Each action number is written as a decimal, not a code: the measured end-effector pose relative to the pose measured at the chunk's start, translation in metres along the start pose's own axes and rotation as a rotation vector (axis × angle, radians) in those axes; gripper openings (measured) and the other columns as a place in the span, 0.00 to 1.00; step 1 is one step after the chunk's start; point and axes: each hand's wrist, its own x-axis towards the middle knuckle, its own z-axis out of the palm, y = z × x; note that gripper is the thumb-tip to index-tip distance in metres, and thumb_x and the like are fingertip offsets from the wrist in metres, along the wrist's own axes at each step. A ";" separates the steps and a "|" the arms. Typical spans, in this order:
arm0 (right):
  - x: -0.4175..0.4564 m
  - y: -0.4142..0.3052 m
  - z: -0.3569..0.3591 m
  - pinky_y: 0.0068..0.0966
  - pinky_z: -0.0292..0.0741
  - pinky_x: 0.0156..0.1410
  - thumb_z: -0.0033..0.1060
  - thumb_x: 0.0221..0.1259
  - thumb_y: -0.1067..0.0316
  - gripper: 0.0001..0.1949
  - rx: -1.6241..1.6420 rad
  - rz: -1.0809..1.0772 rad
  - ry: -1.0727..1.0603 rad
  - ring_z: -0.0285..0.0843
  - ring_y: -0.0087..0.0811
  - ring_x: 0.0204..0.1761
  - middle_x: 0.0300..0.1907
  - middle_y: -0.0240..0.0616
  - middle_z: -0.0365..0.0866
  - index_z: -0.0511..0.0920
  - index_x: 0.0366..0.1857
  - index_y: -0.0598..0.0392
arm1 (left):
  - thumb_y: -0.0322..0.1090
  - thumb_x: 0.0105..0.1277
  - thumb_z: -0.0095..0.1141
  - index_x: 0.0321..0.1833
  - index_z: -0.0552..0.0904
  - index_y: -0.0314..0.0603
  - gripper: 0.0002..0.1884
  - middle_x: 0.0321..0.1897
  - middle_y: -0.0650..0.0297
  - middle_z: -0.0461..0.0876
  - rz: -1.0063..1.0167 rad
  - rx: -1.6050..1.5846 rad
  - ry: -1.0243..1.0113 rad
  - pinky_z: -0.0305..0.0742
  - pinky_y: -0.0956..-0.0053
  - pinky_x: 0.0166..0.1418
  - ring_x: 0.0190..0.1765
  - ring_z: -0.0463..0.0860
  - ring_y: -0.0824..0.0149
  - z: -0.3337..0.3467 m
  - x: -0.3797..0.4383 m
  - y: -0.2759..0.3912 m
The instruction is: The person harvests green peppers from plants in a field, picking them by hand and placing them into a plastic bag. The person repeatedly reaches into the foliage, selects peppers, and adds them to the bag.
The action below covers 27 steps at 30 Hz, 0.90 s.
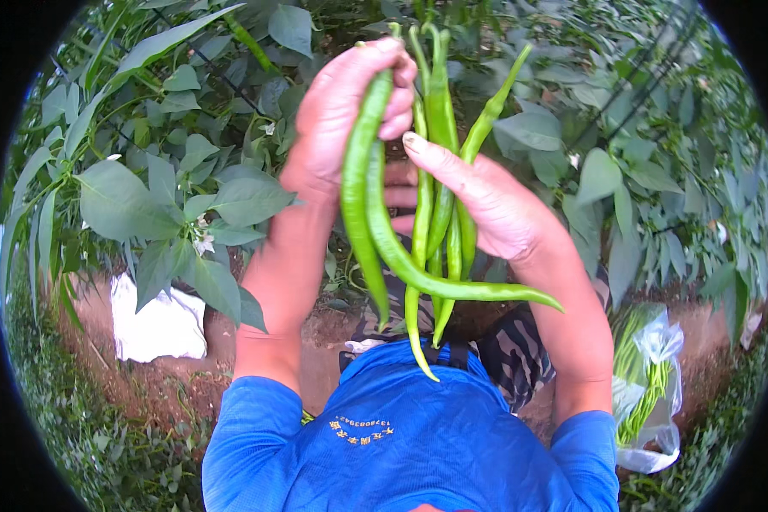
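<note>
Long green chili peppers hang in front of my body between both hands. My left hand (358, 102) is closed around the upper ends of two of them, a slightly curved pepper (358, 185) and a strongly bent pepper (416, 272) whose tip points right. My right hand (493, 198) supports a loose bunch of several more green peppers (441, 128), stems up, its thumb raised in front and its fingers behind them. The thumb tip is close to my left hand's fingers. Part of the right fingers is hidden and blurred behind the peppers.
Leafy pepper plants (128, 198) with small white flowers rise on both sides, crossed by thin dark lines. A white sheet or bag (160, 323) lies on the soil at left. At right, a clear plastic bag (665, 339) holds long green produce. Low greenery borders the soil strip.
</note>
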 end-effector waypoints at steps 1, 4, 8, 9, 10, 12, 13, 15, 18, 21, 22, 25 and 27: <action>-0.008 0.006 -0.001 0.33 0.84 0.54 0.64 0.70 0.44 0.27 0.098 0.022 -0.027 0.85 0.33 0.50 0.52 0.40 0.82 0.76 0.60 0.57 | 0.41 0.74 0.57 0.41 0.80 0.40 0.11 0.24 0.70 0.74 -0.002 0.144 0.062 0.67 0.82 0.22 0.20 0.69 0.79 0.012 -0.003 -0.009; -0.024 0.031 -0.004 0.30 0.83 0.52 0.70 0.67 0.52 0.23 0.154 0.008 -0.003 0.85 0.30 0.46 0.46 0.37 0.85 0.78 0.55 0.58 | 0.38 0.71 0.61 0.41 0.82 0.42 0.07 0.23 0.73 0.78 -0.019 0.397 0.109 0.67 0.83 0.23 0.20 0.72 0.79 0.024 -0.007 -0.033; -0.050 0.055 0.003 0.30 0.83 0.54 0.76 0.61 0.63 0.22 0.149 -0.088 0.208 0.86 0.31 0.47 0.48 0.40 0.86 0.80 0.55 0.60 | 0.38 0.66 0.65 0.41 0.85 0.32 0.13 0.25 0.71 0.81 0.183 0.666 0.037 0.71 0.79 0.35 0.30 0.74 0.80 0.046 -0.013 -0.071; -0.059 0.056 0.001 0.30 0.83 0.54 0.77 0.60 0.63 0.22 0.127 -0.151 0.297 0.85 0.31 0.47 0.48 0.40 0.86 0.80 0.55 0.60 | 0.38 0.67 0.65 0.43 0.85 0.33 0.12 0.27 0.70 0.81 0.225 0.723 0.061 0.73 0.79 0.37 0.31 0.75 0.79 0.058 -0.012 -0.076; -0.070 0.063 0.003 0.29 0.83 0.53 0.79 0.57 0.64 0.23 0.064 -0.194 0.385 0.85 0.30 0.48 0.47 0.38 0.86 0.80 0.54 0.60 | 0.37 0.67 0.65 0.44 0.86 0.33 0.12 0.29 0.69 0.82 0.262 0.766 0.068 0.74 0.79 0.39 0.33 0.77 0.79 0.068 -0.017 -0.080; -0.088 0.076 0.013 0.26 0.82 0.51 0.81 0.56 0.65 0.20 -0.030 -0.384 0.444 0.83 0.23 0.45 0.43 0.33 0.86 0.82 0.50 0.57 | 0.34 0.71 0.63 0.54 0.84 0.34 0.14 0.45 0.61 0.85 0.353 0.832 0.064 0.77 0.75 0.54 0.46 0.81 0.72 0.080 -0.039 -0.074; -0.102 0.077 0.015 0.26 0.81 0.52 0.81 0.55 0.66 0.20 -0.126 -0.410 0.469 0.82 0.22 0.44 0.41 0.31 0.86 0.81 0.49 0.57 | 0.32 0.71 0.61 0.62 0.79 0.33 0.19 0.53 0.56 0.83 0.217 0.812 0.057 0.76 0.73 0.61 0.54 0.82 0.68 0.084 -0.053 -0.067; -0.120 0.086 0.019 0.25 0.81 0.54 0.80 0.54 0.72 0.22 -0.050 -0.604 0.509 0.82 0.22 0.44 0.41 0.30 0.84 0.78 0.53 0.56 | 0.33 0.67 0.65 0.72 0.70 0.32 0.31 0.62 0.52 0.78 0.159 0.540 -0.063 0.73 0.69 0.68 0.63 0.80 0.62 0.068 -0.081 -0.072; -0.132 0.090 0.012 0.25 0.80 0.58 0.74 0.58 0.77 0.26 -0.092 -0.745 0.736 0.81 0.22 0.50 0.47 0.31 0.82 0.71 0.60 0.56 | 0.48 0.50 0.80 0.80 0.56 0.32 0.59 0.72 0.48 0.69 -0.153 0.575 -0.423 0.64 0.59 0.77 0.73 0.70 0.54 0.064 -0.100 -0.071; -0.129 0.095 0.000 0.24 0.80 0.57 0.71 0.60 0.78 0.23 0.120 -0.862 0.948 0.81 0.21 0.49 0.47 0.30 0.82 0.72 0.58 0.56 | 0.55 0.38 0.86 0.81 0.49 0.32 0.73 0.77 0.43 0.62 -0.335 0.639 -0.795 0.56 0.56 0.81 0.79 0.62 0.50 0.047 -0.091 -0.106; -0.129 0.100 -0.005 0.24 0.80 0.57 0.69 0.61 0.78 0.23 0.113 -0.898 1.019 0.81 0.21 0.50 0.46 0.30 0.82 0.72 0.59 0.55 | 0.53 0.38 0.86 0.81 0.48 0.31 0.72 0.76 0.43 0.62 -0.367 0.678 -0.888 0.58 0.57 0.80 0.78 0.63 0.51 0.051 -0.086 -0.114; -0.141 0.107 -0.018 0.25 0.80 0.58 0.69 0.61 0.77 0.25 0.005 -0.919 1.158 0.82 0.23 0.50 0.48 0.32 0.82 0.71 0.61 0.56 | 0.42 0.42 0.85 0.81 0.51 0.32 0.67 0.73 0.45 0.68 -0.451 0.668 -1.103 0.67 0.62 0.75 0.73 0.71 0.55 0.060 -0.065 -0.143; -0.153 0.105 -0.032 0.25 0.81 0.57 0.76 0.55 0.73 0.29 -0.149 -0.942 1.195 0.82 0.23 0.50 0.49 0.33 0.82 0.71 0.60 0.58 | 0.41 0.44 0.85 0.77 0.57 0.30 0.61 0.70 0.45 0.71 -0.577 0.688 -1.222 0.71 0.62 0.72 0.70 0.75 0.57 0.080 -0.059 -0.151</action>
